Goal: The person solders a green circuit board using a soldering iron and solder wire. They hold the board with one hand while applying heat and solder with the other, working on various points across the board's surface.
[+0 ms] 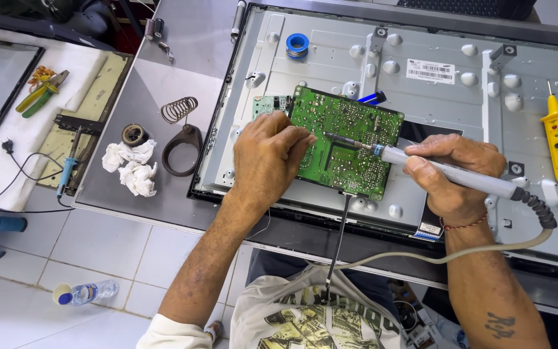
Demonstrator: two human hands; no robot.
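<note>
Green circuit board [347,143] lying flat on grey metal back panel [447,103], pinned at its near-left edge by left hand [267,158], fingers curled down. Soldering iron [447,171] gripped pen-fashion in right hand [454,173], tip resting mid-board. Keep board pressed still, tip steady on one joint, grey cable [434,257] trailing off board.
</note>
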